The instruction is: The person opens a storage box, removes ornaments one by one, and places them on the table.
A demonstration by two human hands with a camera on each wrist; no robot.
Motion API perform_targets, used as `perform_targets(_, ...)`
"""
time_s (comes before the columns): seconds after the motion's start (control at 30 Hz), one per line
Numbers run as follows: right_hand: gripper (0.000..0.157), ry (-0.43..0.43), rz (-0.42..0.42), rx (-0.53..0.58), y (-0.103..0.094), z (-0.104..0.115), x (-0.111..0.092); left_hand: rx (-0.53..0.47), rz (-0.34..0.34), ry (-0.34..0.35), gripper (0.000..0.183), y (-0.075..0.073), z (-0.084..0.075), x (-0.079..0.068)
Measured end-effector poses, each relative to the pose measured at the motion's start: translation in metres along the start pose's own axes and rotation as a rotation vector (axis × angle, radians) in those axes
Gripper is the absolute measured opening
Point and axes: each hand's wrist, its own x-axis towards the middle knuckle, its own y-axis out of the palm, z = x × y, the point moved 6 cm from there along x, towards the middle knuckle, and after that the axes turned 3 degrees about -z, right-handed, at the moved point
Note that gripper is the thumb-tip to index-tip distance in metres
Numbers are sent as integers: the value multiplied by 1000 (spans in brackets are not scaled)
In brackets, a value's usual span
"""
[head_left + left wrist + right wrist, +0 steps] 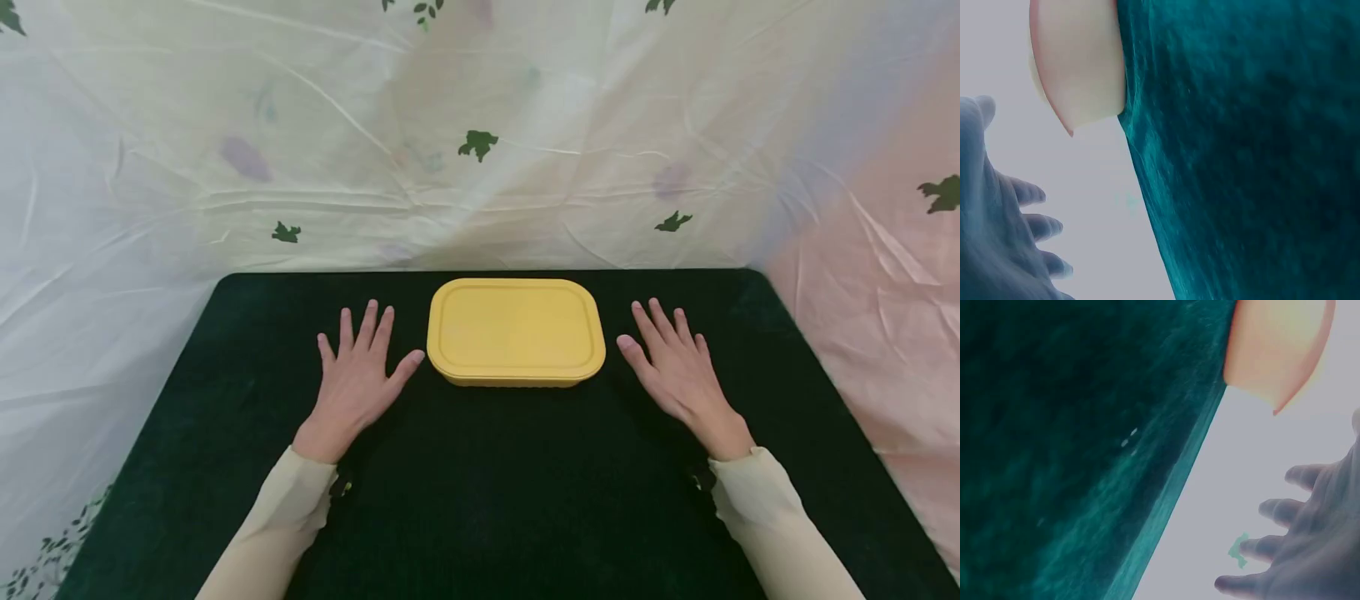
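A yellow rectangular container with rounded corners and a lid (516, 329) sits near the far edge of the dark green table. To its left is my left hand (355, 387), palm down with fingers spread, the thumb tip close to the container's side. My right hand (678, 375) lies to its right in the same way, a little farther off. Both hands hold nothing. In the left wrist view the container (1079, 62) shows at the top, beyond the left hand (997, 231). The right wrist view has the container (1275, 350) at the top and the right hand (1316, 544) at the lower right.
The dark green cloth-covered table (480, 500) has rounded far corners. Behind it hangs a pale curtain (525, 192) with green leaf shapes, turning pink at the right. Light sleeves (281, 517) cover both forearms.
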Motion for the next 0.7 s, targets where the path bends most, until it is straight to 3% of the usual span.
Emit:
perform_targets(0.2,75,-15,-23,20,1,11,3,-27,-21,13,91,1,-9,4)
perform_targets(0.5,76,-7,-26,73,5,18,7,-191,46,27,82,7,-19,12)
perform_targets(0.7,76,-14,-1,135,11,24,7,-232,69,21,79,12,-22,13)
